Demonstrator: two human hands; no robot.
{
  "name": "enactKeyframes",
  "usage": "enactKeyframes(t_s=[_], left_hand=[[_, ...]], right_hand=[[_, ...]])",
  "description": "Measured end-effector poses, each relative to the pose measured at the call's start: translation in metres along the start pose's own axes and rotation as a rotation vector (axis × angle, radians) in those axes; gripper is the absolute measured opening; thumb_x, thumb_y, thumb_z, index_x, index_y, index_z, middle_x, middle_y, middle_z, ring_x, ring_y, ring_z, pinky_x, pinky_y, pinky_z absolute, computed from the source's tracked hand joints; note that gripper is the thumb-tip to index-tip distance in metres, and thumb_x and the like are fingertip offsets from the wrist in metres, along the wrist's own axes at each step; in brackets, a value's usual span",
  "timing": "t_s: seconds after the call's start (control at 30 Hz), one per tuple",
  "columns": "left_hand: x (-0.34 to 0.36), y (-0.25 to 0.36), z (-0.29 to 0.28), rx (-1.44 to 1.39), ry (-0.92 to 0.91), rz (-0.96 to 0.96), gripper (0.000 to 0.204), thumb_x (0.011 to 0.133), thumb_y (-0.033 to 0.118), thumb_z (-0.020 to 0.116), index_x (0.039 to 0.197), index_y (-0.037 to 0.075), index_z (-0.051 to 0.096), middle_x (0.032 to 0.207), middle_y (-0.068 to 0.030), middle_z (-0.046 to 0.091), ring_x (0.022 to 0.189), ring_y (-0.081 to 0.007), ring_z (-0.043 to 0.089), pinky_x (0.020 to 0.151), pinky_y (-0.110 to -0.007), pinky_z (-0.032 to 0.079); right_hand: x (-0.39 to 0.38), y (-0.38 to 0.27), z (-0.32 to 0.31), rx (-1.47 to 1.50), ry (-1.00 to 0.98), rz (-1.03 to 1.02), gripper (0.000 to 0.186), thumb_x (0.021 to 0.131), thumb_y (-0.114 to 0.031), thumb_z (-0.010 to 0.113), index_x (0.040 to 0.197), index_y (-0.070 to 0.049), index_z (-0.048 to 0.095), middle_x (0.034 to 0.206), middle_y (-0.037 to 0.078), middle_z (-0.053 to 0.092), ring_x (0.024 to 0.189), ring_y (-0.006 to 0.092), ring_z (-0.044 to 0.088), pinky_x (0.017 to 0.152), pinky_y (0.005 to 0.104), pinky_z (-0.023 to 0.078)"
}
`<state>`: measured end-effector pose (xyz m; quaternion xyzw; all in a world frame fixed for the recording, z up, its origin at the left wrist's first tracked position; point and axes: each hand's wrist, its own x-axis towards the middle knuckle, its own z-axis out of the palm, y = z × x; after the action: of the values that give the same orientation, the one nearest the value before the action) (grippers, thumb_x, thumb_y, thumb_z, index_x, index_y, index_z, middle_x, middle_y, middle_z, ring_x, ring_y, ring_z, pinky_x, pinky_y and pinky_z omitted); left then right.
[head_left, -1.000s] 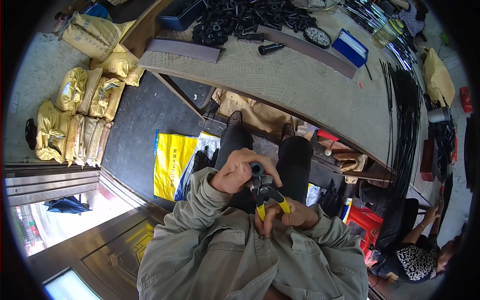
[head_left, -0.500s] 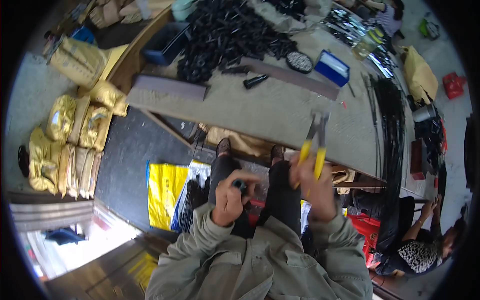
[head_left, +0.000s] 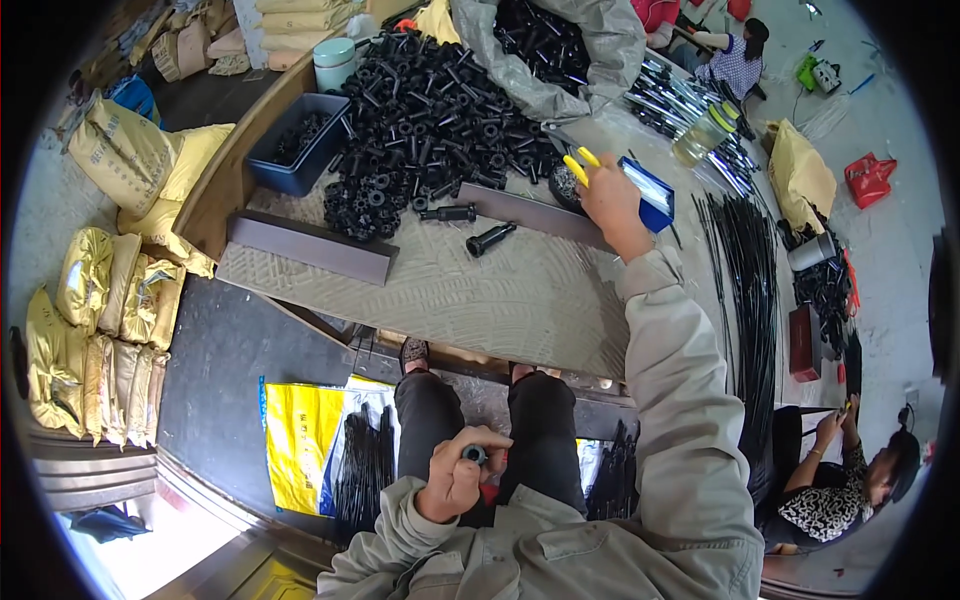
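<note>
Low in front of my lap, my left hand (head_left: pixel 455 482) is closed around a black tubular part (head_left: pixel 473 455), its round hollow end facing up. My right hand (head_left: pixel 612 205) reaches far over the table, gripping yellow-handled pliers (head_left: pixel 584 164). Their metal jaws point toward the pile of black plastic parts (head_left: pixel 430 110). Beside that hand is a round dish (head_left: pixel 563 188) of small pieces, partly covered by the hand. A blue box (head_left: pixel 656 205) stands just right of it. Two separate black tubular parts, one of them a loose fitting (head_left: pixel 491 239), lie nearer on the table.
Two long dark bars, a left bar (head_left: pixel 310 247) and a right bar (head_left: pixel 535 214), lie along the table (head_left: pixel 450 300). A blue bin (head_left: pixel 297 145) stands at left, a grey sack (head_left: pixel 610 60) behind. Black rods (head_left: pixel 755 300) lie at right. Another person (head_left: pixel 830 490) works at lower right.
My right hand has moved forward from above my lap to the dish, carrying the pliers. My left hand stays low with the black tubular part. The view has shifted, showing more of the table's far side.
</note>
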<state>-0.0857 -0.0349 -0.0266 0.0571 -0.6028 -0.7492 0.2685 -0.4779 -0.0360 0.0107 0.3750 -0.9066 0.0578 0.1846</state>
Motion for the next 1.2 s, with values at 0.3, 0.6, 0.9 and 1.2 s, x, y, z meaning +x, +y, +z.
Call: enactKeyframes(t_s=[0.3,0.6,0.9,1.2], left_hand=[[0.001,-0.001,-0.009,-0.024,0.013,0.008,0.056,0.096,0.048,0.035,0.101,-0.002,0.058,0.064,-0.0040,0.053,0.050,-0.0073,0.044,0.047,-0.022,0.034],[0.003,0.026,0.003,-0.068,0.074,0.082,0.060,0.097,0.048,0.031,0.095,-0.006,0.057,0.062,-0.0050,0.051,0.049,-0.0069,0.042,0.046,-0.022,0.031],[-0.026,0.056,0.037,0.052,0.028,0.185,0.055,0.096,0.048,0.034,0.094,-0.004,0.052,0.071,-0.0071,0.052,0.049,-0.0096,0.044,0.044,-0.024,0.032],[-0.049,0.046,0.054,0.053,0.097,0.087,0.057,0.096,0.050,0.034,0.098,-0.004,0.051,0.078,-0.0073,0.055,0.050,-0.0063,0.043,0.044,-0.022,0.032]], right_hand=[[0.001,0.008,-0.012,0.100,0.113,0.034,0.020,0.077,-0.022,0.069,0.085,-0.004,0.066,0.094,0.014,0.059,0.077,0.0345,0.062,0.065,0.0433,0.050],[-0.192,-0.088,-0.113,1.787,-0.150,0.067,0.002,0.074,0.003,0.060,0.075,0.001,0.059,0.096,0.014,0.058,0.072,0.0158,0.055,0.062,0.0270,0.046],[-0.261,-0.118,-0.144,1.650,0.077,-0.426,0.021,0.070,-0.012,0.078,0.081,-0.001,0.064,0.100,0.016,0.058,0.075,0.0200,0.058,0.064,0.0280,0.046],[-0.277,-0.104,-0.156,1.547,-0.053,-0.377,0.017,0.068,-0.006,0.074,0.082,-0.004,0.064,0.097,0.015,0.060,0.077,0.0232,0.062,0.063,0.0274,0.048]])
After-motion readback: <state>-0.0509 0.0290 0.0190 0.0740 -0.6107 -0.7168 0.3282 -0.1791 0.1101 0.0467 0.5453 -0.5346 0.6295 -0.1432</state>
